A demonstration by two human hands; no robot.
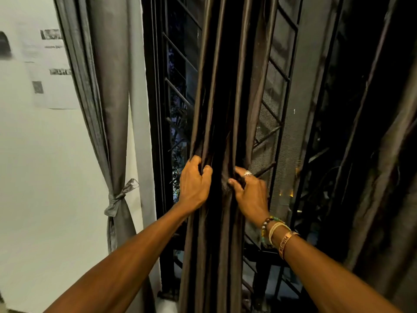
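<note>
Brown curtain (223,86) bunched in front of the window grille (178,93); left hand (194,184) and right hand (250,193) both clench its folds. Looks gathered, not tied yet. Grey curtain (112,132) left of the grille is already tied.

- The dark brown curtain (222,98) hangs in front of the window, gathered into a narrow bundle of long vertical folds with a slight sheen.
- It is pinched tightest at mid-height, where both hands grip it, and falls loosely below.
</note>
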